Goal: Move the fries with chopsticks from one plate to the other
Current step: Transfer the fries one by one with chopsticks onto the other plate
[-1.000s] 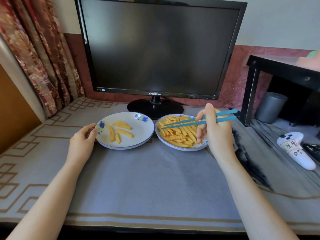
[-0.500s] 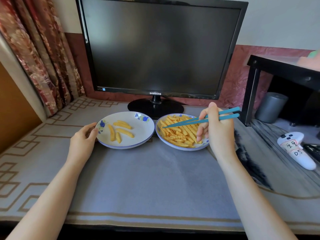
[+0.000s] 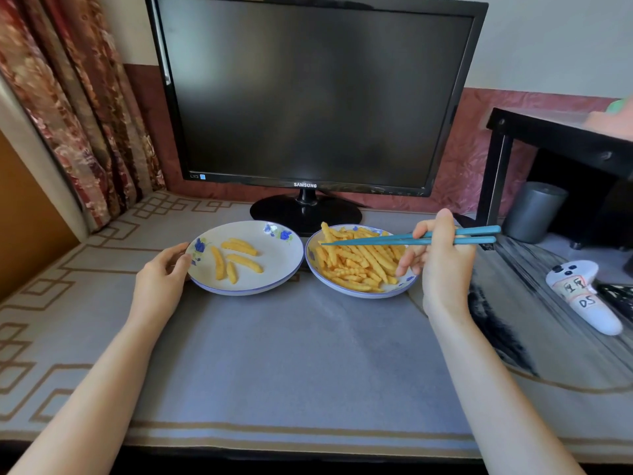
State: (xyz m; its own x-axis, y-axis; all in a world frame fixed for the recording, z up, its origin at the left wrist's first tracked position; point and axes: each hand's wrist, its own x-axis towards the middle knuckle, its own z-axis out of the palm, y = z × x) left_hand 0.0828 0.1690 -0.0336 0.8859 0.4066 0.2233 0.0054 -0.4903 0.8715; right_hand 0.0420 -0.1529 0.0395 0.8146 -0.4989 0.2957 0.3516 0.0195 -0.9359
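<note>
Curled round a pair of slim, smooth teal chopsticks point(image 3: 411, 237): the fingers point(image 3: 407, 264) of the right hand point(image 3: 442, 265), thumb raised on top, lower fingers tucked beneath and hanging just over a plate rim. Gripped towards the thick ends, nearly level, close together, tapering to tips well out to the left of the fingertips. Right at those tips, one crinkled fry point(image 3: 325, 231) tilted up out of the heap; pinched or merely behind the tips, cannot tell. Directly under the sticks and just left of the fingers, the heap of fries point(image 3: 359, 265): golden, ridged, straight, criss-crossed, filling a shallow round glazed plate point(image 3: 363, 295), white with a thin blue rim line and blue flowers. Just beside it, further left of the fingers, a matching second plate point(image 3: 246, 292) with four loose ridged pieces lying flat and apart. At its far-left rim, the left hand point(image 3: 161, 282), fingers loosely curved, thumb and a fingertip touching the edge, nothing clasped. Beneath everything, a soft grey cloth point(image 3: 291, 354) bordered with a tan angular pattern. Beyond the plates, a glossy black monitor point(image 3: 308, 97) on a round foot, screen dark. Right of the gripping fingers, a white plastic controller point(image 3: 582, 296) with handwritten labels, a grey cylindrical cup point(image 3: 532, 210) and a black shelf point(image 3: 548, 132). Far left, a heavy floral curtain point(image 3: 68, 97).
</note>
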